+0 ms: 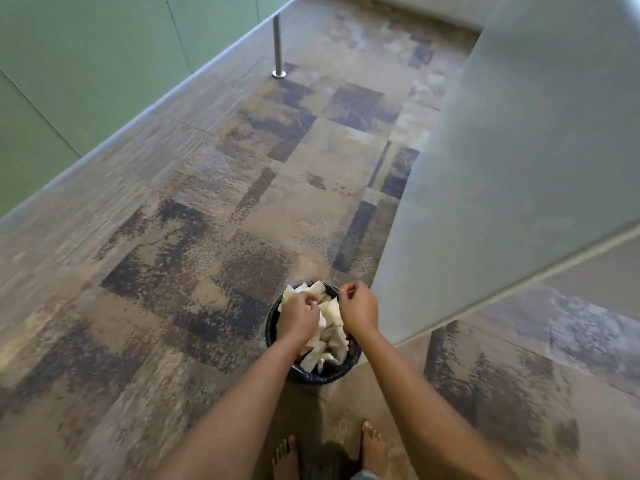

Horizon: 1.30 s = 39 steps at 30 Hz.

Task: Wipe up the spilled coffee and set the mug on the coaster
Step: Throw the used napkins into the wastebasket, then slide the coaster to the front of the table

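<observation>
Left hand: I saw it over the bin, fingers curled, pinching a white paper scrap at the fingertips.
Right hand: just beside the left, over the bin's far edge, thumb and forefinger pressed together; I could not tell whether they held anything.
Paper towels: crumpled and heaped in the wastebasket, under both hands.
Wastebasket: round, with a black liner, standing on the floor just ahead of my operator's bare feet.
Floor: mottled brown and dark tiles.
Surroundings: green cabinet fronts to the left, a metal leg farther off, a grey panel to the right.
</observation>
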### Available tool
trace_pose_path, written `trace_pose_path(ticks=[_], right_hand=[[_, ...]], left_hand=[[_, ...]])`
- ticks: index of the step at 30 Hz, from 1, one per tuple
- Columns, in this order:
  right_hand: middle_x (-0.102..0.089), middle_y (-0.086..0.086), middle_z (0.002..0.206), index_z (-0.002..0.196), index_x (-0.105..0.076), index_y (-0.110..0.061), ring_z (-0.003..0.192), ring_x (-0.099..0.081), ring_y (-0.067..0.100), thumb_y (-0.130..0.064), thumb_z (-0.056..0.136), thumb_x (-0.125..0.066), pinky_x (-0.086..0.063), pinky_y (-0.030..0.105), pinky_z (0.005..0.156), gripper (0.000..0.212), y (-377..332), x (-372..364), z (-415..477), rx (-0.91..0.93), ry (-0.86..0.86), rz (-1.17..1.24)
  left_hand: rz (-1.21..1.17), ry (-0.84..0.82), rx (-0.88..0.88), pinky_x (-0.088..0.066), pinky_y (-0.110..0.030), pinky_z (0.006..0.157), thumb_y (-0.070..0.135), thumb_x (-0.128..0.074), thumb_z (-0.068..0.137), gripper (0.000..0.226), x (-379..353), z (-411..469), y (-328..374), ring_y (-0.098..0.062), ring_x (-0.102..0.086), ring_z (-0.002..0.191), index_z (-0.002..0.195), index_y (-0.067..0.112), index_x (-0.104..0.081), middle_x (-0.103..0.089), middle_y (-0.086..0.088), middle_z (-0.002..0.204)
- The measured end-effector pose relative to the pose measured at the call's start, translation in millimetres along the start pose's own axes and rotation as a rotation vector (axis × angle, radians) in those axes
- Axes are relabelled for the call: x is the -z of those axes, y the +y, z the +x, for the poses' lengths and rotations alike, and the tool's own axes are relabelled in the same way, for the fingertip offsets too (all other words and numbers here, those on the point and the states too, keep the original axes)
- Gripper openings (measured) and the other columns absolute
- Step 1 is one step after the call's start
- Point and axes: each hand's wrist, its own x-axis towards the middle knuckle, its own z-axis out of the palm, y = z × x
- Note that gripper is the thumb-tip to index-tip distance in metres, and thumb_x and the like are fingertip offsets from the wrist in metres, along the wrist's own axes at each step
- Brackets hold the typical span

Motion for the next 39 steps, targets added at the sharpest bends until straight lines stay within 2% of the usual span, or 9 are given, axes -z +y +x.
trace_pose_path(ticks=[3,6,8,11,14,20,24,31,39], right_hand=[[-0.064,0.012,0.111,0.107,-0.06,-0.005,0.096,-0.058,0.023,-0.018,0.097,-0.048,-0.039,0.026,0.074,0.021,-42.6,24.1,-9.6,0.087,0.01,0.039],[-0.064,0.009,0.107,0.107,-0.059,-0.008,0.077,-0.049,0.01,-0.019,0.096,-0.047,-0.035,0.02,0.06,0.019,-89.6,55.2,-18.1,0.161,0.057,0.133],[-0.065,0.008,0.107,0.11,-0.058,-0.009,0.074,-0.049,0.008,-0.017,0.096,-0.048,-0.034,0.015,0.053,0.019,-122.2,80.4,-22.2,0.192,0.084,0.218],[-0.065,0.009,0.113,0.114,-0.058,-0.01,0.091,-0.057,0.016,-0.018,0.096,-0.05,-0.043,0.021,0.07,0.022,-168.2,126.5,-30.1,0.257,0.158,0.262],[-0.066,0.009,0.115,0.117,-0.059,-0.011,0.101,-0.062,0.021,-0.023,0.097,-0.049,-0.04,0.024,0.073,0.026,-203.9,179.2,-39.2,0.316,0.252,0.281],[-0.066,0.011,0.117,0.119,-0.06,-0.009,0.095,-0.06,0.018,-0.024,0.096,-0.05,-0.047,0.023,0.074,0.029,-232.7,290.9,-52.4,0.471,0.464,0.248],[-0.065,0.015,0.12,0.117,-0.061,-0.005,0.115,-0.058,0.03,-0.024,0.095,-0.048,-0.044,0.031,0.096,0.031,-219.8,371.7,-53.6,0.445,0.645,0.132],[-0.065,0.018,0.121,0.116,-0.064,-0.004,0.116,-0.058,0.033,-0.024,0.095,-0.05,-0.045,0.032,0.094,0.032,-138.7,500.7,-47.7,0.296,0.866,0.064],[-0.064,0.023,0.12,0.111,-0.066,0.004,0.114,-0.058,0.035,-0.02,0.093,-0.047,-0.047,0.034,0.092,0.035,-23.8,598.0,-24.9,0.056,0.847,-0.019]], left_hand=[[-0.01,0.037,-0.08,-0.048,-0.029,0.085,0.014,-0.049,0.092,0.027,22.1,-9.3,38.3,-0.025,-0.063,0.105,0.113,0.008,-0.066,-0.069,-0.011,0.115],[0.044,0.076,-0.162,-0.042,-0.026,0.07,0.017,-0.051,0.092,0.025,50.7,-17.9,83.6,-0.027,-0.066,0.099,0.107,0.007,-0.069,-0.072,-0.014,0.108],[0.061,0.106,-0.229,-0.042,-0.03,0.07,0.014,-0.05,0.091,0.024,73.0,-24.6,116.8,-0.031,-0.065,0.097,0.103,0.007,-0.069,-0.071,-0.017,0.104],[0.079,0.183,-0.342,-0.048,-0.035,0.077,0.012,-0.047,0.092,0.026,107.1,-36.1,169.6,-0.034,-0.064,0.101,0.106,0.007,-0.068,-0.07,-0.018,0.107],[0.024,0.248,-0.429,-0.048,-0.035,0.087,0.015,-0.047,0.093,0.03,134.9,-49.7,225.3,-0.031,-0.062,0.109,0.115,0.008,-0.065,-0.068,-0.014,0.116],[-0.113,0.291,-0.641,-0.046,-0.03,0.093,0.015,-0.049,0.094,0.031,158.3,-88.5,326.7,-0.027,-0.061,0.114,0.119,0.007,-0.065,-0.066,-0.013,0.123],[-0.118,0.286,-0.737,-0.046,-0.03,0.094,0.014,-0.048,0.092,0.031,150.9,-112.6,385.8,-0.03,-0.059,0.115,0.116,0.008,-0.067,-0.067,-0.015,0.12],[-0.153,0.174,-0.824,-0.049,-0.035,0.097,0.014,-0.049,0.09,0.028,87.2,-148.0,466.8,-0.03,-0.061,0.112,0.11,0.008,-0.068,-0.068,-0.013,0.117],[-0.129,0.056,-0.735,-0.044,-0.031,0.102,0.017,-0.051,0.093,0.028,-14.9,-174.9,536.6,-0.028,-0.058,0.119,0.115,0.014,-0.068,-0.063,-0.012,0.126]])
